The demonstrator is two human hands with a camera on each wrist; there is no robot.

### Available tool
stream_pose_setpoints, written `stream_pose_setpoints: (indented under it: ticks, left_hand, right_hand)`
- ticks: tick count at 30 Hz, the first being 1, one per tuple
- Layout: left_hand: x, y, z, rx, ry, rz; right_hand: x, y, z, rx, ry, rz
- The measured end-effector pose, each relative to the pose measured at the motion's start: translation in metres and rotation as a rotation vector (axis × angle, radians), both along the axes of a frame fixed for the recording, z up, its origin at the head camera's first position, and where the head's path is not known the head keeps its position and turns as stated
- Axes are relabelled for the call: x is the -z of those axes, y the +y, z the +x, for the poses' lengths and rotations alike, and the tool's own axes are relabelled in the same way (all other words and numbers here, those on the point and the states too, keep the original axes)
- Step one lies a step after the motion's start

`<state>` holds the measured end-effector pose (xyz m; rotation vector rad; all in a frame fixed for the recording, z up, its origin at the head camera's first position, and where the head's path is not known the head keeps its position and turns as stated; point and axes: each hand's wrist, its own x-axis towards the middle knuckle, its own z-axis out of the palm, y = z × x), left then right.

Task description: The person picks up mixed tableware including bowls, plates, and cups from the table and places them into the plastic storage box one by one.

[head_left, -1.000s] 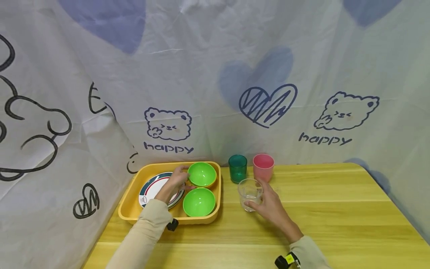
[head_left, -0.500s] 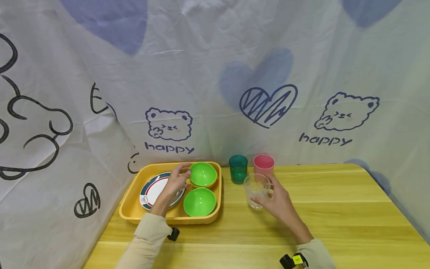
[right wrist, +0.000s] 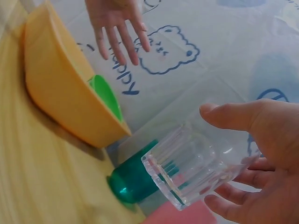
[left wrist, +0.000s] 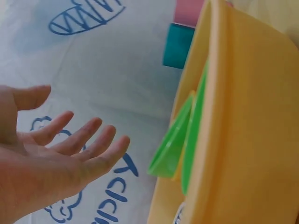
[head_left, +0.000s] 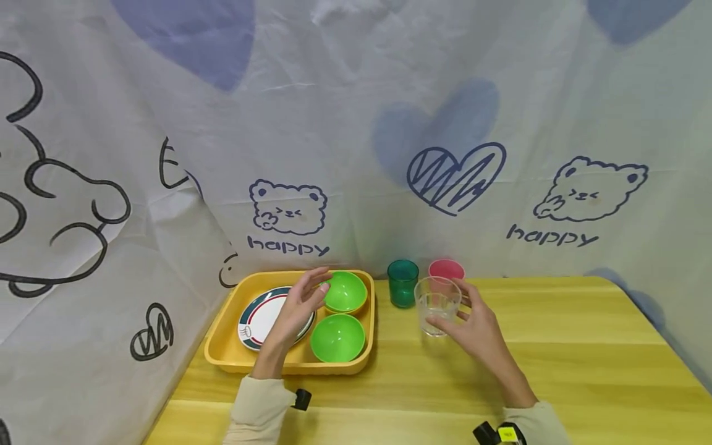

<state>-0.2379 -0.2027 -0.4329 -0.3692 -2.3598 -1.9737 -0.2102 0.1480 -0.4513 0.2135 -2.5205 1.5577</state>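
My right hand [head_left: 479,324] holds a clear cup [right wrist: 198,161] between thumb and fingers; the right wrist view shows it tilted and raised off the table. Behind the cup stand a teal cup [head_left: 403,284] and a pink cup [head_left: 445,269], the pink one partly hidden. My left hand [head_left: 295,312] hovers over a yellow tray [head_left: 339,369], fingers loosely extended and holding nothing in the left wrist view. Nearest to its fingertips is the back green bowl [head_left: 347,293], which sits on something yellow. A second green bowl [head_left: 338,339] lies in front of it.
A white plate [head_left: 261,318] with a teal and red rim lies in the tray's left part, partly behind my left forearm. The wooden table [head_left: 584,346] extends to the right. A printed cloth [head_left: 356,154] hangs behind the table's back edge.
My left hand has come away from the back green bowl and risen. With the clear cup, my right hand has moved up and to the right. The bowls stay in the tray.
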Motion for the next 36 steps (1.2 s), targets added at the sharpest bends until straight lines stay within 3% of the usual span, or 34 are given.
stream_pose_setpoints:
  ticks: [10, 22, 32, 36]
  left_hand:
    - [-0.006, 0.014, 0.012, 0.03, 0.077, -0.003]
    - [-0.005, 0.023, 0.012, 0.111, 0.112, 0.024]
    - [-0.003, 0.028, 0.015, 0.113, 0.109, 0.045]
    - [-0.001, 0.03, 0.014, 0.141, 0.111, 0.061]
  right_hand:
    - [-0.012, 0.0, -0.001, -0.014, 0.075, -0.074]
    - [-0.013, -0.006, -0.008, -0.04, 0.123, -0.135]
    - [-0.009, -0.025, -0.006, -0.148, 0.132, -0.239]
    - [-0.008, -0.032, -0.006, -0.183, 0.118, -0.265]
